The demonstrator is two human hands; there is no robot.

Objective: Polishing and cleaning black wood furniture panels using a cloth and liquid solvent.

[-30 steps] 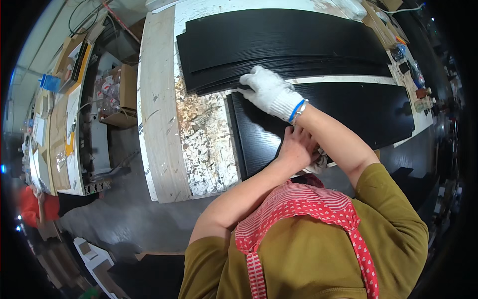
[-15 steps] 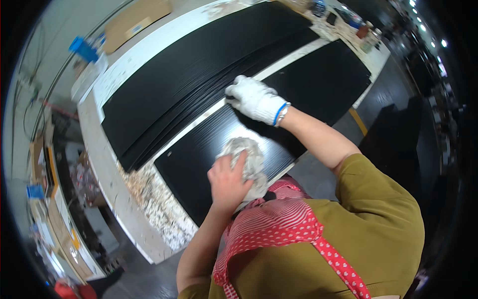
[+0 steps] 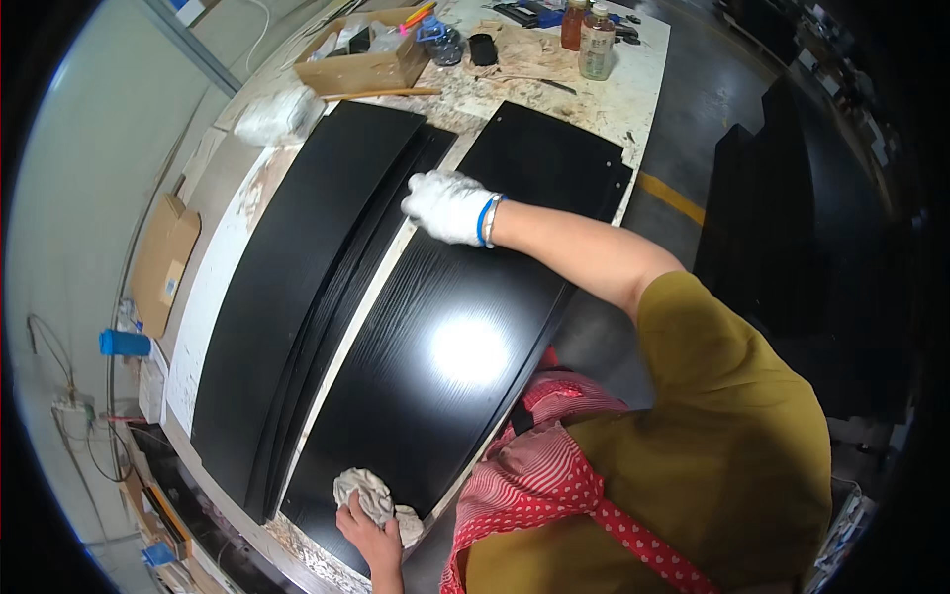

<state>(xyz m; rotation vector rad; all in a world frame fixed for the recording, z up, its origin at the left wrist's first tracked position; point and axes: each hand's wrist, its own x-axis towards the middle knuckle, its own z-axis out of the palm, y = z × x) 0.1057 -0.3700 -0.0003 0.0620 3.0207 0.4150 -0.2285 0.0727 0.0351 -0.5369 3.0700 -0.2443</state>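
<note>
My left hand (image 3: pixel 368 543) is bare and closed on a crumpled whitish rag (image 3: pixel 362 493), pressing it on the near-left end of a long black panel (image 3: pixel 396 396). The panel has a glossy, faintly grained face with a bright light reflection in its middle. Over the panel's far long edge is my right hand (image 3: pixel 447 208), in a white glove with a blue cuff. Its fingers are curled, and whatever they hold is hidden. Beyond a narrow pale strip of table lies a stack of black panels (image 3: pixel 307 247), its layers slightly fanned.
At the back of the stained white table (image 3: pixel 633 89) are a cardboard box (image 3: pixel 361 71) of odds and ends, a plastic jug (image 3: pixel 442 45), two bottles (image 3: pixel 598 45) and a wooden stick (image 3: pixel 386 93). A wrapped white bundle (image 3: pixel 280 116) is beside the stack. A blue cup (image 3: pixel 125 343) stands far left.
My left hand has swept the rag from the panel's middle to its near-left end. The gloved right hand stays by the far edge. The view has turned and shifted.
</note>
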